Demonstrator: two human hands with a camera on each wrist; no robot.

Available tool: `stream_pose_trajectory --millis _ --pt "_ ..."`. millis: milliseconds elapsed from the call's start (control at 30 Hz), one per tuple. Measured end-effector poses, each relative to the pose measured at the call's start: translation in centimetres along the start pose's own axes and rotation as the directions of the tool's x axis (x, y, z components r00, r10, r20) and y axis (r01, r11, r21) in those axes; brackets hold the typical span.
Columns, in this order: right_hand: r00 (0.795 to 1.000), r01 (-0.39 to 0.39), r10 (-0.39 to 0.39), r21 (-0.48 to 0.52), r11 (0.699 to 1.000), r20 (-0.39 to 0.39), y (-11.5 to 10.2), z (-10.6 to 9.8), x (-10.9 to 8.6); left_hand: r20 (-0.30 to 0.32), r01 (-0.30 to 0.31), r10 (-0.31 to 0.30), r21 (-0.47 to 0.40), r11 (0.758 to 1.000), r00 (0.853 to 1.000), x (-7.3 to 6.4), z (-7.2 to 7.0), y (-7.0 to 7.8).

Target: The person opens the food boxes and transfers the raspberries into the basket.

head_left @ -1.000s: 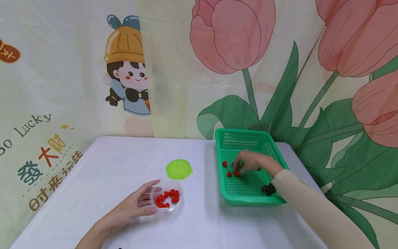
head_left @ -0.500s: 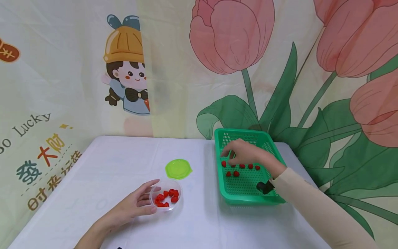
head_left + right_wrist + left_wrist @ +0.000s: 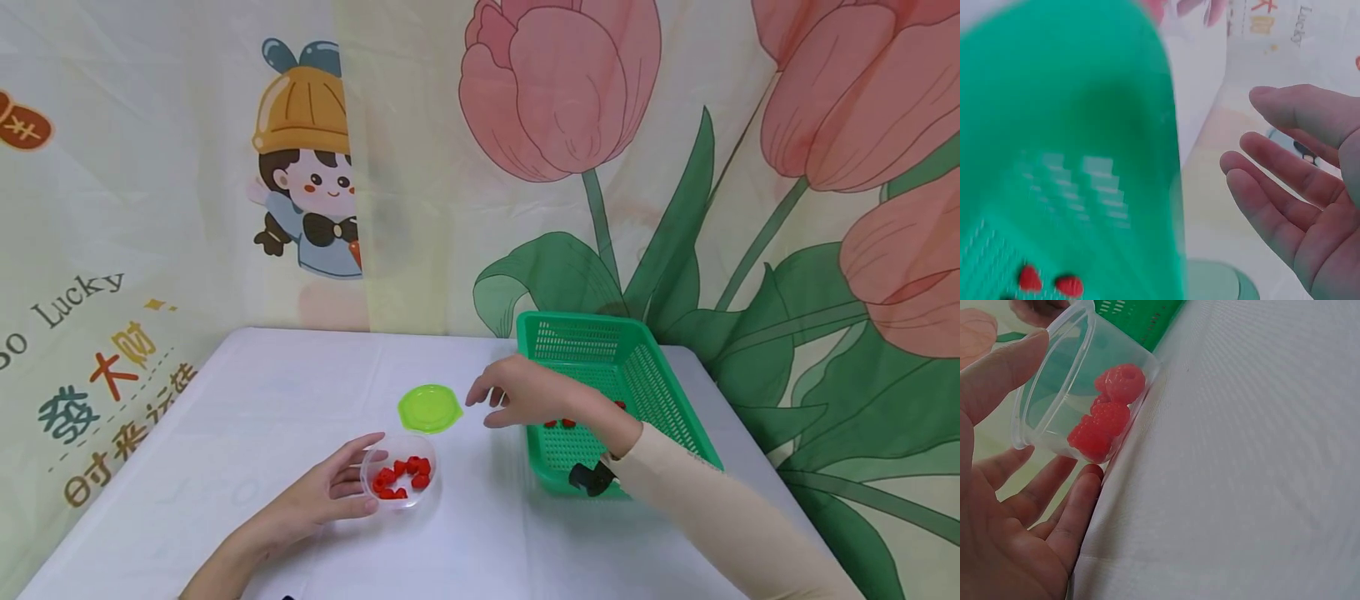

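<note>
In the head view my left hand [image 3: 311, 500] curls round the left side of a clear plastic cup [image 3: 423, 496] standing on the table. Several red raspberries [image 3: 1110, 419] lie at its bottom. The left wrist view has the thumb at the cup's rim and the fingers along its lower side. My right hand [image 3: 521, 392] is over the table, just past the left edge of the green basket [image 3: 551, 479]. Its fingers are loosely bent and apart from the thumb, with nothing between them in the right wrist view. Raspberries [image 3: 1069, 285] lie on the basket floor, some hidden behind my right forearm.
A bright green lid [image 3: 431, 408] lies flat behind the cup, left of my right fingertips. The table [image 3: 315, 375] has a white cover. A printed curtain [image 3: 420, 167] with tulips hangs behind it.
My right hand has risen from the basket floor and moved left, out over the basket's edge towards the lid. My left hand and the cup have stayed in place.
</note>
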State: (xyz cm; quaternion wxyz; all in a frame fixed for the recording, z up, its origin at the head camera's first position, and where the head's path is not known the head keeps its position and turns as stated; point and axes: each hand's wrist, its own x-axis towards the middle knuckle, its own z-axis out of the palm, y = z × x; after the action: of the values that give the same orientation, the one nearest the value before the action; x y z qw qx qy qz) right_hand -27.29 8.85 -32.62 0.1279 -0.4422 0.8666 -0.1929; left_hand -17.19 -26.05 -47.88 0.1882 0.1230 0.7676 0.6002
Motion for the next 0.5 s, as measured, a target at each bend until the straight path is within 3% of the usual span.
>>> stream_pose_trajectory --millis 500 --pt "0.995 0.067 -0.071 0.055 0.996 0.075 -3.2 3.8 4.2 -0.001 0.019 -0.019 -0.002 1.000 1.000 0.0 0.0 0.3"
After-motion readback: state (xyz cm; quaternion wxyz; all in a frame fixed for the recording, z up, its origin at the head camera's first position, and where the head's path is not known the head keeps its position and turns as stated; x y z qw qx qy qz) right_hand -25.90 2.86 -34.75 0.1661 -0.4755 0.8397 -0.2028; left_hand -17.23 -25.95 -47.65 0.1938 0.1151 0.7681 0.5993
